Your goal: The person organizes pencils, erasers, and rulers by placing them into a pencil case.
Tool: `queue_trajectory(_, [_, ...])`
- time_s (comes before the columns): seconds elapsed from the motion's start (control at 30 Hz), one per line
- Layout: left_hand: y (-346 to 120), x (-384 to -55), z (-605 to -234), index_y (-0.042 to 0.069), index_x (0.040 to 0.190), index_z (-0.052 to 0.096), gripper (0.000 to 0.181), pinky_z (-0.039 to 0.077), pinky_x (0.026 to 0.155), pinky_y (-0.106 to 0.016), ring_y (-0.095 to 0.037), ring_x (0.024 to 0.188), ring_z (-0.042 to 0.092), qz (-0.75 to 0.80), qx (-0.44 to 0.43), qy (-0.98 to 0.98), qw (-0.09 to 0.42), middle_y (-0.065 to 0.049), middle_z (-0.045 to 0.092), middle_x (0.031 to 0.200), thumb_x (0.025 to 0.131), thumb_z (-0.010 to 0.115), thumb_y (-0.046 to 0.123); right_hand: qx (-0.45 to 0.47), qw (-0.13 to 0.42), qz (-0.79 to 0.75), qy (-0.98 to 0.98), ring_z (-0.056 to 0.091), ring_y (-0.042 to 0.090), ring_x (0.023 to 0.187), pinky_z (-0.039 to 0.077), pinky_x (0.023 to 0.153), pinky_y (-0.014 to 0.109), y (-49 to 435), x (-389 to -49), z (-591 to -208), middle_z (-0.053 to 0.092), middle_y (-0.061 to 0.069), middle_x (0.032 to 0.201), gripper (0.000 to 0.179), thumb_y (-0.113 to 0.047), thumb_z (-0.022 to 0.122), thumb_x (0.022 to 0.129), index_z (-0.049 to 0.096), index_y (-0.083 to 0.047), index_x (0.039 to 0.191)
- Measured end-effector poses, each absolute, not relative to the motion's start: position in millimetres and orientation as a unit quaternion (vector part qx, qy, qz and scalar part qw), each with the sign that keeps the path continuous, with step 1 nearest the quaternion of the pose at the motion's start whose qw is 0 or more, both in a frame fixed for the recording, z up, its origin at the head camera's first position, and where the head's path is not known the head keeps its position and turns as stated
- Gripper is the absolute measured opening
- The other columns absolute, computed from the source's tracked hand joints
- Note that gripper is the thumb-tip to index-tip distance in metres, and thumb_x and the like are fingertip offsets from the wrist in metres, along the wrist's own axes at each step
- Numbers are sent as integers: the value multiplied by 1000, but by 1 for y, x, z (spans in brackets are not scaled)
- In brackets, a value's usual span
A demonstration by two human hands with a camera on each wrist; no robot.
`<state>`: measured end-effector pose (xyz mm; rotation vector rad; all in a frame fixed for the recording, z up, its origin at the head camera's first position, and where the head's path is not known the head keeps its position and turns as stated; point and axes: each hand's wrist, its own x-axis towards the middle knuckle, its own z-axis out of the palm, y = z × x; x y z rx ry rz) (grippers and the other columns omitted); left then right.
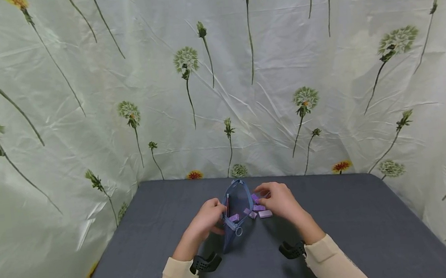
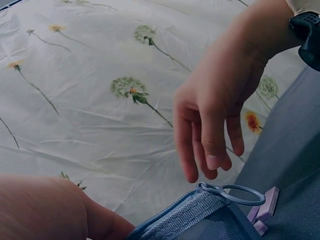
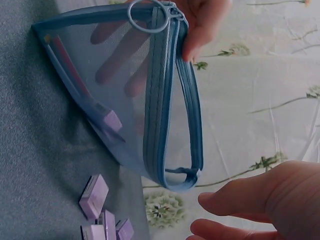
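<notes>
A blue mesh zipper pouch (image 3: 135, 115) stands tilted on the table, its mouth gaping. My left hand (image 1: 209, 215) grips its zipped edge, thumb on the near side and fingers spread behind the mesh. Through the mesh show a slim reddish pencil-like stick (image 3: 70, 64) and a small purple block (image 3: 113, 121), perhaps an eraser. Just right of the mouth hovers my right hand (image 1: 281, 199), fingers loosely bent, nothing seen between them in the right wrist view. Below it several similar purple blocks (image 1: 265, 214) lie on the table beside the pouch.
The dark grey table (image 1: 165, 211) extends to both sides of the hands. Behind it hangs a pale curtain (image 1: 232, 66) printed with dandelions. A ring-shaped zipper pull (image 1: 238, 231) dangles from the pouch's near end. Black cameras (image 1: 206, 263) sit on both wrists.
</notes>
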<state>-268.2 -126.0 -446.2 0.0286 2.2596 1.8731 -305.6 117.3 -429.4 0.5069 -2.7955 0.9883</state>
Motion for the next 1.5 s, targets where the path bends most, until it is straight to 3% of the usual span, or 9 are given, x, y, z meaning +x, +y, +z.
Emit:
queue_trajectory(0.33, [-129, -269, -445, 4, 83, 45, 17, 60, 60, -49, -35, 75, 60, 639, 8, 761, 111, -18, 50, 87, 98, 48, 10, 157, 59, 324, -931, 70, 23, 86, 57, 76, 45, 130, -311, -448, 74, 11, 99, 28, -6, 79, 84, 75, -8, 111])
queue_trajectory(0.77, [-130, -266, -444, 5, 82, 44, 16, 61, 59, -46, -31, 69, 56, 639, -1, 761, 114, -18, 50, 88, 96, 48, 9, 143, 32, 335, -931, 70, 25, 87, 56, 75, 45, 141, -313, -479, 73, 8, 101, 29, -2, 80, 80, 76, -9, 108])
queue_trajectory(1.5, [-131, -266, -442, 2, 84, 45, 13, 61, 60, -47, -28, 67, 58, 641, 9, 759, 117, -20, 51, 90, 96, 48, 8, 160, 33, 355, -921, 60, 11, 74, 51, 68, 34, 143, -317, -496, 71, -1, 87, 27, 5, 81, 72, 76, -12, 92])
